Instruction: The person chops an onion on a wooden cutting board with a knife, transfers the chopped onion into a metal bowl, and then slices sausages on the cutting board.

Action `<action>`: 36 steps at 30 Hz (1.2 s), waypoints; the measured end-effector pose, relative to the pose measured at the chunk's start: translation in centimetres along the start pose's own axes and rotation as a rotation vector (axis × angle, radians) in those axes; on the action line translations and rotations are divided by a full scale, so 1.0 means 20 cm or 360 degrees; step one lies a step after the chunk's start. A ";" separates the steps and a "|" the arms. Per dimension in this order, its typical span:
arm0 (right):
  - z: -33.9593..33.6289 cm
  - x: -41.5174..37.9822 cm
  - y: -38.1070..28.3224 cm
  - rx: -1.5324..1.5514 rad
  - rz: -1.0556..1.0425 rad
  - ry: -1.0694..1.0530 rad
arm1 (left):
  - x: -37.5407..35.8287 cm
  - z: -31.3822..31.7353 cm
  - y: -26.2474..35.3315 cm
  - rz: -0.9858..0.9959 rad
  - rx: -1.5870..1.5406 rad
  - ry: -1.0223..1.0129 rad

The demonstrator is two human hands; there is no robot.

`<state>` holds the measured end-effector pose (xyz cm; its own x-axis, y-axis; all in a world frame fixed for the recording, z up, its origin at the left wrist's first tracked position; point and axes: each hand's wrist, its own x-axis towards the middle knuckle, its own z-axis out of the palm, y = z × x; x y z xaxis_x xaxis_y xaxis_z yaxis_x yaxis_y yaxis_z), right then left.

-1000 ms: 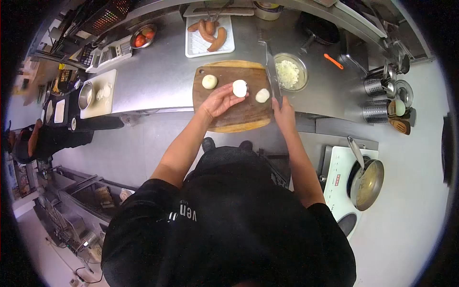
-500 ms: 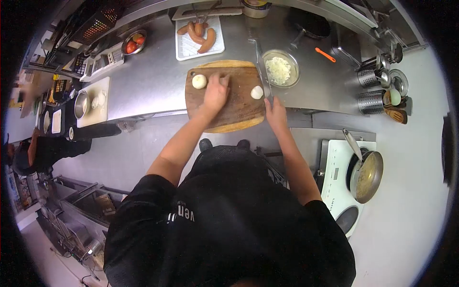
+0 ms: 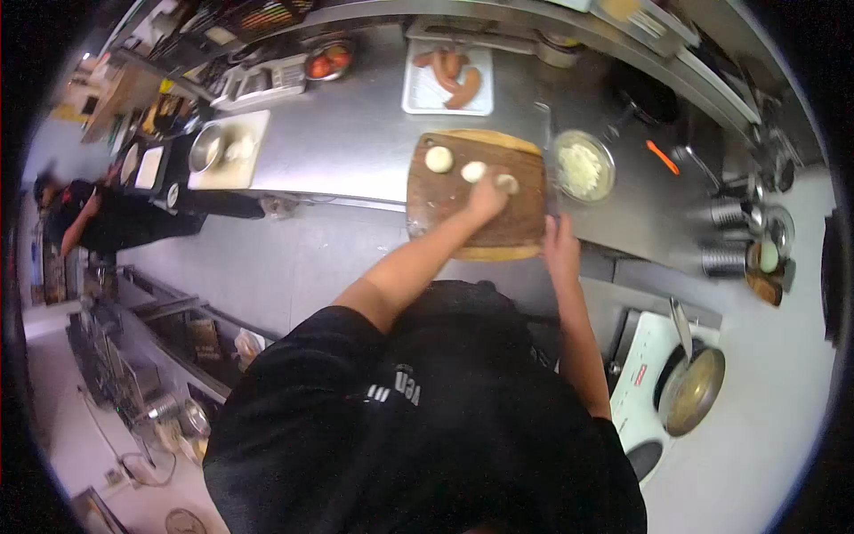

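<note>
On the wooden cutting board (image 3: 445, 214) are a white peeled onion (image 3: 439, 159) at the upper left and a white onion half (image 3: 473, 172) near the middle. My left hand (image 3: 487, 200) is closed at another onion half (image 3: 507, 183), just to the right; its fingers are blurred and partly hide that piece. At the board's right edge my right hand (image 3: 560, 242) is wrapped round the handle of a knife (image 3: 550, 169). The smeared blade points away from me, between the board and a metal bowl of chopped white pieces (image 3: 583, 167).
Sausages (image 3: 463, 89) lie on a white tray (image 3: 414, 100) behind the board. An orange-handled tool (image 3: 662, 157) rests at the right. A frying pan (image 3: 698, 392) sits on a white cooktop (image 3: 627, 392) at my right. Another person (image 3: 107, 214) stands at far left.
My left hand has moved right, uncovering an onion half. The right-hand onion half has shifted left, away from the knife. The camera view has swung, so everything appears displaced to the right.
</note>
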<state>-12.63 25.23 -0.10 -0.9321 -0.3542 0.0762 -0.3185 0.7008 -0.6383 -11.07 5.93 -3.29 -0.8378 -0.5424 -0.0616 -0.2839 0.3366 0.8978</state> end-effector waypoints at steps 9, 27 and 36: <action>0.06 -0.05 -0.08 -0.0160 0.0157 -0.0493 | -0.04 -0.13 -0.05 0.0748 0.0502 -0.0070; 0.01 -0.05 -0.12 -0.0189 0.0229 -0.0707 | 0.06 -0.09 -0.06 0.0833 0.0874 -0.0456; -0.05 -0.05 -0.15 -0.0230 0.0189 -0.0699 | 0.03 -0.08 -0.08 0.0856 0.0836 -0.0379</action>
<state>-10.96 24.16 2.57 -0.8122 -0.4730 -0.3414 -0.2643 0.8201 -0.5075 -10.31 3.77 -4.04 -0.9832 -0.0425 0.1777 0.0552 0.8579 0.5108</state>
